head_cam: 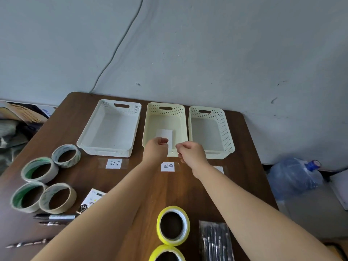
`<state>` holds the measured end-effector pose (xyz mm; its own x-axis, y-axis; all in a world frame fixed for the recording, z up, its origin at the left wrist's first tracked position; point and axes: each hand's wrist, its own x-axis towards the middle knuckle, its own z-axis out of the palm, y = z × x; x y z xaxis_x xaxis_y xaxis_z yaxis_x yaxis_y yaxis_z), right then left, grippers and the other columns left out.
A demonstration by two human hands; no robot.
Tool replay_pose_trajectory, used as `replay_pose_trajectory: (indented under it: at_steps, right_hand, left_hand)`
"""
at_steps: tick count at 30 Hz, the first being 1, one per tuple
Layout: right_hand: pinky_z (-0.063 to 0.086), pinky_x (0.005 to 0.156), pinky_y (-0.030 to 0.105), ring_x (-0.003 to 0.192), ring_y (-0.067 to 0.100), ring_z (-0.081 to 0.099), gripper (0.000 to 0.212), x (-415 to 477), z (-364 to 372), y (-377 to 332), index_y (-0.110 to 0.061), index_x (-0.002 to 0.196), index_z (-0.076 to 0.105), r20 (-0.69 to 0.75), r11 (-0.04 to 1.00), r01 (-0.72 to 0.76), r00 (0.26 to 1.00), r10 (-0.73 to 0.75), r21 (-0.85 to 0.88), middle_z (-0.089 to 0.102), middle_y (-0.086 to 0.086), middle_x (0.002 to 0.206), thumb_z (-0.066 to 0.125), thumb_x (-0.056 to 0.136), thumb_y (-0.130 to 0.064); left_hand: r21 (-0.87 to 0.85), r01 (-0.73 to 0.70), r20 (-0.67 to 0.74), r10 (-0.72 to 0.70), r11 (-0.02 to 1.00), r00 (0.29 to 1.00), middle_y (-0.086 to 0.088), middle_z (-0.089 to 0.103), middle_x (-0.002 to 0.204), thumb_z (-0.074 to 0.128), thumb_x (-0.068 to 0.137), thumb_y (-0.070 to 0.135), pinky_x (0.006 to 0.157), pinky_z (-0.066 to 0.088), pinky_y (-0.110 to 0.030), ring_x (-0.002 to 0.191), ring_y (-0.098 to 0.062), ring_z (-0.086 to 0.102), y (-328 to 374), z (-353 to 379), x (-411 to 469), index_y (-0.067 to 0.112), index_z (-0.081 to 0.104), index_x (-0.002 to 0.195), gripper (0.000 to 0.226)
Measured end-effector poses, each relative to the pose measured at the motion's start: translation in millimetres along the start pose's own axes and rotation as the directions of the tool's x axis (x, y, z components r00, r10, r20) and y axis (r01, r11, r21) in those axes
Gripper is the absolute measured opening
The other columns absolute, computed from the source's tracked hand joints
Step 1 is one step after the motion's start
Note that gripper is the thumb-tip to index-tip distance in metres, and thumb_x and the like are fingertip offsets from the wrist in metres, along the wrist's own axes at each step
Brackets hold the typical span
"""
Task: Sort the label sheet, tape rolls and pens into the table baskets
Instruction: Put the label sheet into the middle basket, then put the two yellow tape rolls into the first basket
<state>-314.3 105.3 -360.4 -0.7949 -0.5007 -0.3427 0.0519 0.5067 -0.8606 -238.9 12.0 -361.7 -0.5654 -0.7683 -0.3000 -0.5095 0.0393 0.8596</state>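
Three baskets stand in a row at the table's far side: a white left basket point(88, 136), a cream middle basket point(148, 127) and a cream right basket point(228, 134). A white label sheet point(166, 133) lies flat in the middle basket. My left hand point(155, 150) hovers at that basket's near rim, fingers loosely curled over the sheet's near edge. My right hand point(190, 153) is beside it, loosely curled and holding nothing. Several tape rolls point(39, 169) sit at the left, and two yellow tape rolls point(173, 225) lie near me. Loose pens point(54, 217) and a pack of pens point(215, 242) lie at the front.
Paper tags point(115, 163) are taped in front of the baskets. Another printed sheet point(93, 196) and a binder clip point(82, 208) lie by my left forearm. A twisted metal rod point(28, 243) sits front left. A water jug point(293, 178) stands on the floor to the right.
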Motion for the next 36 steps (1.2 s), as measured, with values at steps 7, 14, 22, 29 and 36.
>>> replay_pose_trajectory:
  at_steps: [7,14,22,29,36]
  right_hand:
    - [0.054,0.094,0.038,0.102,0.020,0.063,0.021,-43.5,-10.2,31.5,-0.015,0.107,0.070,0.121,0.999,-0.004,0.993,0.010,-0.054,0.069,0.001,0.102,0.060,0.092,-0.025]
    - [0.051,0.095,0.037,0.109,0.021,0.061,0.028,-69.7,-7.8,60.4,-0.014,0.114,0.068,0.240,0.990,-0.001,0.970,0.036,-0.143,0.068,0.004,0.112,0.063,0.090,-0.028]
    - [0.046,0.094,0.033,0.108,0.017,0.058,0.026,-81.3,0.0,76.7,-0.015,0.111,0.070,0.262,0.969,0.005,0.963,0.061,-0.246,0.067,-0.001,0.113,0.067,0.088,-0.028]
    - [0.046,0.096,0.032,0.113,0.019,0.058,0.027,-88.3,7.6,81.2,-0.015,0.112,0.070,0.262,0.954,0.001,0.962,0.081,-0.298,0.067,0.002,0.118,0.067,0.088,-0.026]
    - [0.045,0.101,0.034,0.120,0.021,0.055,0.038,-82.2,13.5,88.9,-0.013,0.126,0.062,0.358,0.924,0.052,0.929,0.094,-0.378,0.062,0.004,0.129,0.063,0.091,-0.028]
  left_hand:
    - [-0.013,0.026,-0.035,-0.027,1.000,0.999,-0.009,0.069,0.102,0.052,0.091,0.010,0.079,0.052,-0.032,0.086,-0.020,0.063,-25.2,1.9,-52.4,0.009,0.064,0.117,0.028]
    - [-0.045,0.107,-0.063,-0.110,0.993,0.992,0.001,0.067,0.089,0.053,0.092,0.017,0.083,0.054,-0.035,0.081,-0.020,0.063,-57.6,0.4,-93.7,0.017,0.066,0.111,0.023]
    - [-0.031,0.188,-0.036,-0.189,0.982,0.981,0.006,0.060,0.076,0.054,0.093,0.019,0.070,0.051,-0.030,0.067,-0.013,0.056,-91.4,-1.5,-109.9,0.014,0.067,0.109,0.021]
    - [-0.003,0.238,0.016,-0.238,0.971,0.971,0.010,0.059,0.077,0.055,0.092,0.024,0.080,0.055,-0.035,0.076,-0.016,0.058,-112.1,-1.0,-126.0,0.016,0.067,0.108,0.022]
    - [-0.030,0.368,-0.006,-0.368,0.929,0.930,0.004,0.061,0.086,0.054,0.088,0.026,0.082,0.052,-0.034,0.082,-0.017,0.057,-126.8,7.8,-151.7,0.019,0.067,0.105,0.022]
